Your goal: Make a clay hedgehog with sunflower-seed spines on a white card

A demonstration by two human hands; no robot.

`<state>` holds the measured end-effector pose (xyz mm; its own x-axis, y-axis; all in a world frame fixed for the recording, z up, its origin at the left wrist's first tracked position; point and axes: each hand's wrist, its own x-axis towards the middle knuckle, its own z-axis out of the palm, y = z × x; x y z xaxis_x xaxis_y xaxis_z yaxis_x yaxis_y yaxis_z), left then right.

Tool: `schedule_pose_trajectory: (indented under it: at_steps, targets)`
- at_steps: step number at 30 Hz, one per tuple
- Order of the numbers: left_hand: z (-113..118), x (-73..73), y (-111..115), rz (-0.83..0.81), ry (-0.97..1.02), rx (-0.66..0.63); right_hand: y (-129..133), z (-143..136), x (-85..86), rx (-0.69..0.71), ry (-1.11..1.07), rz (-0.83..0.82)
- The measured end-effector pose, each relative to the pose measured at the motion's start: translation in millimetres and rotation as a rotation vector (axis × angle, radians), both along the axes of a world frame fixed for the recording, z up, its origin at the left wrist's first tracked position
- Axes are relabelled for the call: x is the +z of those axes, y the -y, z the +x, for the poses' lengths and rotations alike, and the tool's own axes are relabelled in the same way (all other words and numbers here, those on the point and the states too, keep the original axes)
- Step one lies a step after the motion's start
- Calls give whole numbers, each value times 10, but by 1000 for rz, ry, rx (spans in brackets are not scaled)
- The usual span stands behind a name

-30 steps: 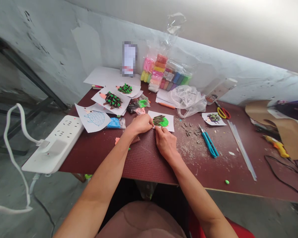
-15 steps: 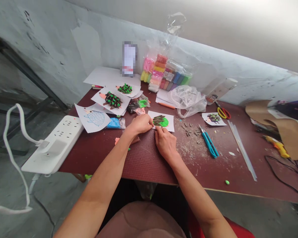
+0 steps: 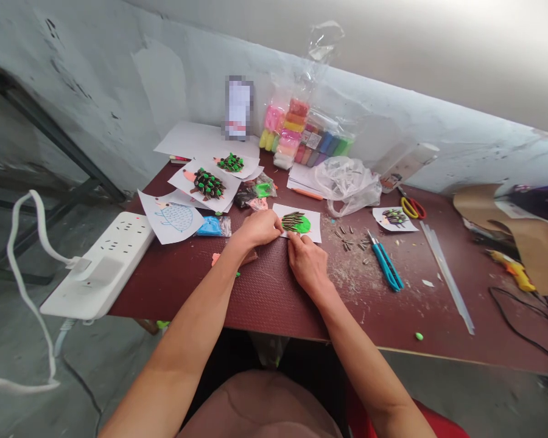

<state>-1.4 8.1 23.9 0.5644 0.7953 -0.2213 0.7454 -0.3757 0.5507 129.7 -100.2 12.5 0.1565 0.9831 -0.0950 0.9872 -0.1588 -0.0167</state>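
A small white paper card lies on the dark red table; on it is a green clay hedgehog shape stuck with dark seeds. My left hand rests on the card's left edge, fingers curled and pressing it down. My right hand is just below the card, its fingertips pinched together at the card's lower edge by the clay; what they pinch is too small to see. Loose seeds lie scattered just to the right.
Blue scissors, red-and-yellow scissors, a crumpled plastic bag and packs of coloured clay sit behind and right. Finished hedgehog cards lie left. A white power strip overhangs the left edge. Glue sticks lie right.
My right hand's fingertips have edged up slightly towards the green clay. My left hand stays on the card. The view shifted a little.
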Motion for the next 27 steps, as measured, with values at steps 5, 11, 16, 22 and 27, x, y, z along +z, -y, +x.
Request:
schedule_pose_trajectory:
  at_steps: [5, 11, 16, 22, 27]
  targets:
    - [-1, 16, 15, 9, 1, -2, -9, -8, 9, -9, -16, 1]
    - [-5, 9, 5, 5, -2, -4, 5, 30, 32, -26, -36, 19]
    - [-4, 14, 12, 2, 6, 6, 4, 22, 40, -14, -20, 5]
    - [-4, 14, 9, -1, -6, 7, 17, 38, 32, -16, -11, 24]
    - [-6, 30, 10, -7, -16, -7, 26, 10, 15, 30, -4, 4]
